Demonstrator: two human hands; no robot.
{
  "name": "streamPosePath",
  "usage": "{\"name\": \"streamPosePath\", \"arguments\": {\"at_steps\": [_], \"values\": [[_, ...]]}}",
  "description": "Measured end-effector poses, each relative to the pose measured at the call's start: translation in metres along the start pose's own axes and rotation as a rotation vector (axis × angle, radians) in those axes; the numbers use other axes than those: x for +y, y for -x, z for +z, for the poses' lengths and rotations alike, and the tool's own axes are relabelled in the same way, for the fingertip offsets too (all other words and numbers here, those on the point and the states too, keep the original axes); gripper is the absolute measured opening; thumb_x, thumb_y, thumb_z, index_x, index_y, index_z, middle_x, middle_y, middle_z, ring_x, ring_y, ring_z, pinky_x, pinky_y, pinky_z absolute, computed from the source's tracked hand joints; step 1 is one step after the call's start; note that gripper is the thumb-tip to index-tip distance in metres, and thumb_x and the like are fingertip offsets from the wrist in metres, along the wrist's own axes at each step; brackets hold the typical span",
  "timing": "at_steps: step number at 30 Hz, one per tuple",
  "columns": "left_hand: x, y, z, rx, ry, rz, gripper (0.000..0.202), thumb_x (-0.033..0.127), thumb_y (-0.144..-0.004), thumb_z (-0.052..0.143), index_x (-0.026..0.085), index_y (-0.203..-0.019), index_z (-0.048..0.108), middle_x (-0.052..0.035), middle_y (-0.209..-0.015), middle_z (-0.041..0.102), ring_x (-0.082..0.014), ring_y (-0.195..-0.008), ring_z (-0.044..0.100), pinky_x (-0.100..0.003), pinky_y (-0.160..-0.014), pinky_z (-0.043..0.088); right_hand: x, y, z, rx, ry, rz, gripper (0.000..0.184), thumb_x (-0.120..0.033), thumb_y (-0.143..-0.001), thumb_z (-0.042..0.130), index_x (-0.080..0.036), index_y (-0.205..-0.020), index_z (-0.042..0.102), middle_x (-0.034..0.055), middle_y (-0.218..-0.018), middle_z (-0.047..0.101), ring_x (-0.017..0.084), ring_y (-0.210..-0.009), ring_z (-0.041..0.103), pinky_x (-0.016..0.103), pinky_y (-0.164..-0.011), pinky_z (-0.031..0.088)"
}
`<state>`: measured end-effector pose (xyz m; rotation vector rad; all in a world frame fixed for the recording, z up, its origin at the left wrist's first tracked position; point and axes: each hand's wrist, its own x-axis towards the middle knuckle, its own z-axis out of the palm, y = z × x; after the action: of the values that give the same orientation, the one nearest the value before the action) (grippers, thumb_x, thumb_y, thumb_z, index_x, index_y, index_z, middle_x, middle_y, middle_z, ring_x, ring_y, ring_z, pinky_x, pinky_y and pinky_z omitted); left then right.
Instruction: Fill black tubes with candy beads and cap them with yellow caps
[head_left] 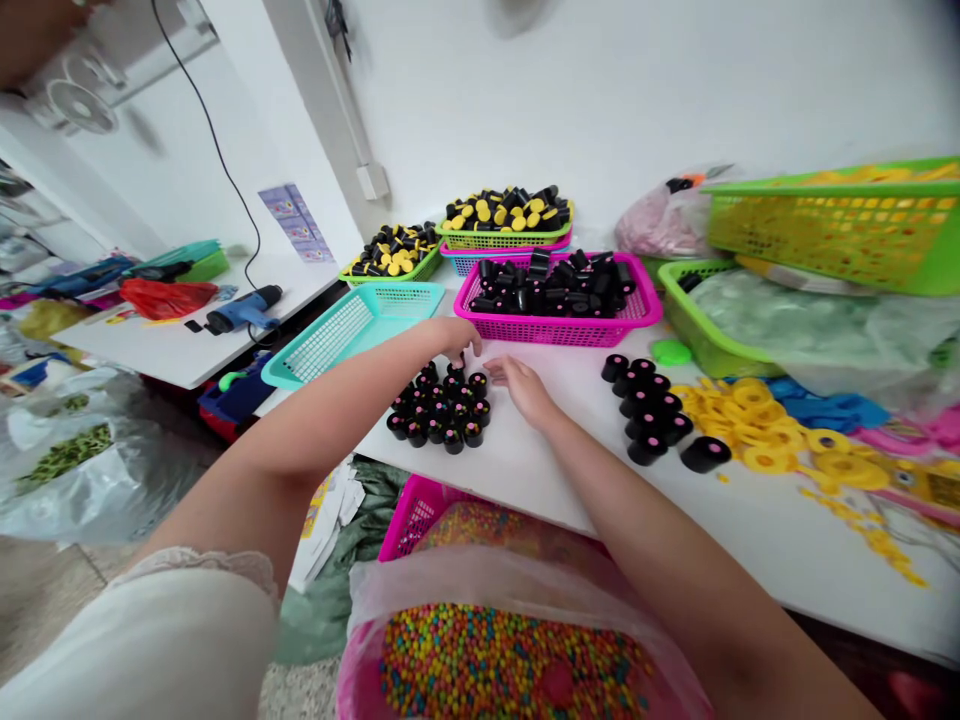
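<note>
Left hand [452, 340] curled over the far edge of a cluster of upright black cylinders [442, 412], fingertips [457, 352] down at the topmost piece; whether pinching or only touching, impossible to tell from this angle. Right hand [523, 390] open and empty, fingers spread, just beside the cluster above the white bench [540, 480]. Cluster on the bench between both hands, pieces standing close together, dark ends up. Worth keeping: light fingertip contact only, wrist lifted clear, neighbouring pieces left undisturbed. Further right, a looser group of black cylinders [645, 410] with pink-dotted ends, and a toppled cylinder [705, 454] near scattered yellow rings [757, 430]. Behind, a magenta plastic basket [559, 332] heaped with more black pieces, and a turquoise plastic basket [352, 330] at the bench's edge. Below the bench edge, multicoloured beads [502, 660] in a plastic-lined container.
</note>
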<state>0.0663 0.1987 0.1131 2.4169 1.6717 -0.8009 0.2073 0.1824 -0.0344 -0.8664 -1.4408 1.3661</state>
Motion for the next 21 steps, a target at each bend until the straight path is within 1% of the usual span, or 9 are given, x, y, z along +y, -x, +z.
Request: {"name": "streamPosePath", "arguments": {"at_steps": [4,7,12,17,21], "values": [[-0.006,0.0,0.002,-0.018,-0.021,0.012,0.057,0.019,-0.069,0.072,0.028,-0.124,0.062,-0.002,-0.125,0.066,-0.0201,-0.11,0.06,-0.023,-0.095,0.043,-0.001,-0.001,0.001,-0.001,0.003,0.007,0.048,-0.056,-0.09,0.042,-0.016,-0.085,0.068,0.0103,-0.098,0.068,0.02,-0.092,0.062,0.035,-0.083,0.051],[-0.008,0.0,0.003,-0.019,-0.021,0.022,0.057,0.02,-0.07,0.071,0.029,-0.126,0.061,-0.0012,-0.124,0.067,-0.0193,-0.108,0.062,-0.024,-0.094,0.043,-0.002,-0.001,0.0,0.0,0.007,0.009,0.048,-0.057,-0.09,0.042,-0.017,-0.083,0.068,0.0098,-0.096,0.068,0.02,-0.089,0.062,0.036,-0.083,0.051],[-0.009,-0.001,0.005,0.018,0.0,0.03,0.056,0.018,-0.073,0.068,0.027,-0.127,0.059,-0.0015,-0.125,0.066,-0.0176,-0.108,0.061,-0.022,-0.094,0.042,-0.002,-0.001,0.0,0.002,0.008,0.008,0.048,-0.057,-0.09,0.043,-0.017,-0.084,0.068,0.0098,-0.096,0.068,0.02,-0.088,0.062,0.036,-0.083,0.051],[-0.011,-0.006,0.008,0.071,0.018,0.007,0.054,0.016,-0.075,0.065,0.026,-0.128,0.059,-0.0021,-0.125,0.065,-0.0172,-0.11,0.06,-0.022,-0.095,0.042,-0.002,0.0,-0.001,-0.001,0.007,0.009,0.048,-0.055,-0.09,0.042,-0.016,-0.084,0.068,0.0108,-0.094,0.068,0.021,-0.089,0.062,0.035,-0.083,0.051],[-0.014,-0.008,0.007,0.074,0.024,0.007,0.053,0.016,-0.077,0.065,0.026,-0.129,0.058,-0.0022,-0.128,0.064,-0.0168,-0.112,0.06,-0.021,-0.095,0.042,-0.002,0.0,-0.001,-0.002,0.007,0.012,0.048,-0.056,-0.091,0.041,-0.016,-0.084,0.067,0.0104,-0.094,0.068,0.02,-0.089,0.062,0.035,-0.082,0.051]]}}
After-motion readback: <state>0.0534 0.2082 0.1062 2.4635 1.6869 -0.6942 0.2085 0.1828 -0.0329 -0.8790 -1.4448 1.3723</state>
